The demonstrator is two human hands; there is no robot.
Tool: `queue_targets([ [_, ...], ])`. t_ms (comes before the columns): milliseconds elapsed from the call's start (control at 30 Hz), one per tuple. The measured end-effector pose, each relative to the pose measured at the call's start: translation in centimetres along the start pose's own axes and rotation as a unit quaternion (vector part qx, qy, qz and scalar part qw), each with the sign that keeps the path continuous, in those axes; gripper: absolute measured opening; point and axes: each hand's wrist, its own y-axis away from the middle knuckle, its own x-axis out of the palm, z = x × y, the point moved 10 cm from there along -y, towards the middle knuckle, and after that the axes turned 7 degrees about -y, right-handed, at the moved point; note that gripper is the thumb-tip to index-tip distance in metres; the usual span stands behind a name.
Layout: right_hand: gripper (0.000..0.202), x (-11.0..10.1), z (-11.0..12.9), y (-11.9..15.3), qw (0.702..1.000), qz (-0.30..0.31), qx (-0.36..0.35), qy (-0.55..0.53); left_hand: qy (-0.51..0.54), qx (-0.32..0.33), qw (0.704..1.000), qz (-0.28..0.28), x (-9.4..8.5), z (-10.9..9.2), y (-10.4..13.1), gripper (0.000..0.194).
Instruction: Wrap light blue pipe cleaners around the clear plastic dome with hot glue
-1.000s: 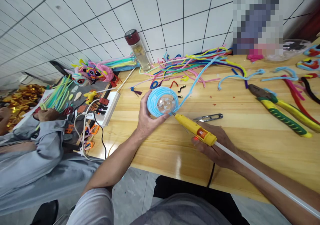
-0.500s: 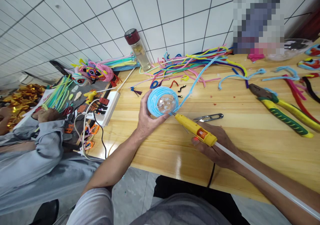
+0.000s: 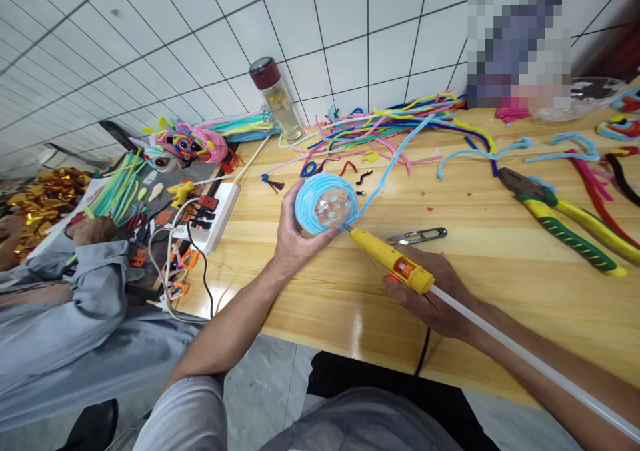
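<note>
One hand-held glue gun (image 3: 393,261), one clear ball (image 3: 326,204), one lidded bottle (image 3: 277,101), one power strip (image 3: 223,214), one pair of pliers (image 3: 560,217) and one pair of snips (image 3: 420,236) were counted.

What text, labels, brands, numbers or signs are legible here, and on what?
None can be read.
Yellow hot-glue gun: no legible marking.
Green-and-yellow pliers: no legible marking.
White power strip: any print too small to read.
Lidded bottle: no readable label.
Upper-right patch: pixelated, can't tell.
</note>
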Motion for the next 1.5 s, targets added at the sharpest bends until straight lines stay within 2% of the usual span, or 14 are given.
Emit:
queue_targets([
  [167,0.018,0.6,-0.7,0.3,0.999,0.032,0.031,0.002,0.002,-0.005,1.0,-0.005,0.0,0.1,0.0,0.104],
  [333,0.019,0.3,-0.8,0.6,0.999,-0.003,0.031,-0.008,0.004,-0.001,1.0,-0.006,0.0,0.0,0.0,0.103],
  [567,0.016,0.3,-0.7,0.2,0.998,0.036,0.045,-0.003,0.005,-0.006,1.0,-0.011,-0.1,-0.3,-0.1,0.102],
  [733,0.017,0.3,-0.5,0.2,0.999,0.034,0.039,-0.006,0.006,-0.009,1.0,-0.008,-0.1,-0.3,-0.2,0.102],
  [900,0.019,0.3,-0.9,0.5,0.998,0.006,0.059,-0.007,0.003,-0.01,1.0,-0.004,0.0,-0.2,-0.2,0.102],
  [1200,0.016,0.2,-0.8,0.4,0.998,0.015,0.053,-0.004,0.007,-0.005,1.0,-0.005,0.0,-0.4,-0.2,0.1],
  [1333,0.019,0.0,-0.6,0.3,0.999,0.03,0.039,-0.003,0.019,-0.022,1.0,-0.002,0.1,-0.1,-0.2,0.102],
  [1433,0.021,-0.7,-0.8,0.4,0.999,0.008,0.041,0.0,0.019,-0.035,0.999,0.004,0.2,0.6,-0.2,0.105],
  [1500,0.015,-1.1,-1.0,0.7,0.999,-0.011,0.05,-0.009,0.019,-0.045,0.999,0.005,0.1,1.4,-0.3,0.105],
])
